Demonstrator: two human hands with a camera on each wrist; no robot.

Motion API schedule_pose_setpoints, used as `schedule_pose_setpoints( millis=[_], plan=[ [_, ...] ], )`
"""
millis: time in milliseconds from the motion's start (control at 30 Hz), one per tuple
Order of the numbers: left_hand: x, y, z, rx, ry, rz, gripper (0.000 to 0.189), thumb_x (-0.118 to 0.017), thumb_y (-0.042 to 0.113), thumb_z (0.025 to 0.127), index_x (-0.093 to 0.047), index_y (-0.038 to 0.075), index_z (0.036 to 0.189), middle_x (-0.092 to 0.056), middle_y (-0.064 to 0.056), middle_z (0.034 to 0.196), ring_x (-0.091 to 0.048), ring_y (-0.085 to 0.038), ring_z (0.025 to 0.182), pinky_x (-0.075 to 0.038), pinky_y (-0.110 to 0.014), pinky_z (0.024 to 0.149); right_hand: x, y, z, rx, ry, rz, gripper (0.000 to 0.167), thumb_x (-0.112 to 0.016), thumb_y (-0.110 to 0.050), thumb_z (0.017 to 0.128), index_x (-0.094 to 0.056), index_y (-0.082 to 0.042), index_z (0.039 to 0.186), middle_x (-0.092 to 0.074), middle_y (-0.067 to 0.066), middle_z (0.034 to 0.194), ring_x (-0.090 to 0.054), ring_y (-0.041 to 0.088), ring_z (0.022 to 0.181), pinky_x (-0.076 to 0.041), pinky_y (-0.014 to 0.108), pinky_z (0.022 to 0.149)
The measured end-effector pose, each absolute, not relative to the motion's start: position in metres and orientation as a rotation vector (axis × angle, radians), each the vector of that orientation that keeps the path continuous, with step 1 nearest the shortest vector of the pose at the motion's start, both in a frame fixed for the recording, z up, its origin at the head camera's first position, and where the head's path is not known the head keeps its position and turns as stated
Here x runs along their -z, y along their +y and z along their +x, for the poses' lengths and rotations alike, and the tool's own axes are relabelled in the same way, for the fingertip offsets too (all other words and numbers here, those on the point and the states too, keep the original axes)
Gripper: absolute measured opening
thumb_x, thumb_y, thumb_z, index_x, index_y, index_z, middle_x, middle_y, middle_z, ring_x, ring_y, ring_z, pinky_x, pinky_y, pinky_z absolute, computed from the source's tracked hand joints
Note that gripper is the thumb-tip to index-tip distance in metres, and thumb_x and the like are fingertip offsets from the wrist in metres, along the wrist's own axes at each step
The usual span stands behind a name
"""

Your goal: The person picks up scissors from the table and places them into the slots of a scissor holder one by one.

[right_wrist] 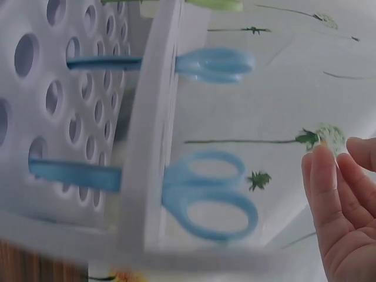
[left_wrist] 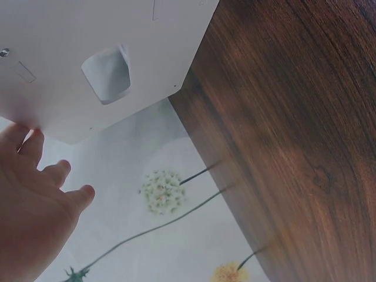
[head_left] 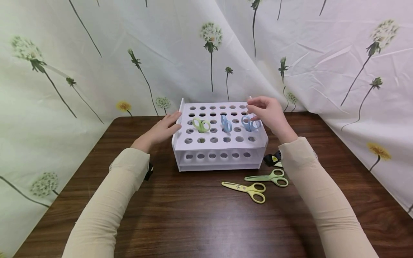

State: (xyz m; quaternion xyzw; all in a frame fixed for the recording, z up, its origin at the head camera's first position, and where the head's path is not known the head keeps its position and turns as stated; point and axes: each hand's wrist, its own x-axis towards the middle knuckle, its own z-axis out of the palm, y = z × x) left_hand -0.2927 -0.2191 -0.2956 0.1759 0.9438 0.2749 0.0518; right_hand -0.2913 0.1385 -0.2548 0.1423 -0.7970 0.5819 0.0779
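Backdrop: dandelion-print cloth (head_left: 161, 28) behind a dark wood desk (head_left: 193, 218).
Right grip (head_left: 269, 113): loosely bent fingers, thumb slightly apart, nothing seen held.
Nearest blue scissors (right_wrist: 176, 187): in the white rack (head_left: 219, 146), down and to the left of the right grip, with a gap between fingertips and loops in the right wrist view.
Blue scissors' long axis: upright, loops on the right grip's side, blades down through the hole; the right hand is the nearer.
Left grip (head_left: 162, 129): fingers extended against the rack's left side panel, well apart from those scissors.
Loose green scissors (head_left: 266, 177) and yellow scissors (head_left: 246, 188): flat on the desk, bodyward of the right grip, blades pointing left, yellow farther off.
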Motion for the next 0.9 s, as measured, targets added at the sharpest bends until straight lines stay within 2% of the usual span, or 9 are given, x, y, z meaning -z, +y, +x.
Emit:
schedule_pose_setpoints(
  millis=[133,500,900],
  plan=[
    [0.296,-0.219,-0.292,-0.836,2.874,0.546,0.059,-0.034,0.033,0.099,-0.012,0.012,0.149,-0.005,-0.005,0.154,0.006,-0.029,0.138,0.0,-0.054,0.106,0.255,0.15,-0.291,-1.761,-2.355,0.402,0.026,-0.061,-0.008,0.088,-0.061,0.007,0.109,-0.063,0.016,0.097,-0.061,0.019,0.081,-0.054,0.03,0.063],
    [0.298,-0.219,-0.293,-0.843,2.864,0.547,0.059,-0.034,0.033,0.099,-0.011,0.012,0.149,-0.003,-0.003,0.154,0.007,-0.028,0.138,0.001,-0.054,0.106,0.259,0.177,-0.286,-1.825,-2.25,0.357,0.028,-0.064,-0.01,0.086,-0.061,0.008,0.107,-0.065,0.006,0.091,-0.062,0.019,0.079,-0.054,0.031,0.063],
    [0.298,-0.22,-0.293,-0.841,2.874,0.546,0.059,-0.034,0.034,0.099,-0.011,0.013,0.149,-0.004,-0.004,0.154,0.006,-0.027,0.138,0.002,-0.051,0.107,0.269,0.214,-0.278,-1.815,-2.232,0.308,0.019,-0.065,-0.012,0.087,-0.064,-0.001,0.102,-0.065,-0.002,0.086,-0.063,0.016,0.078,-0.054,0.028,0.062]
  ],
)
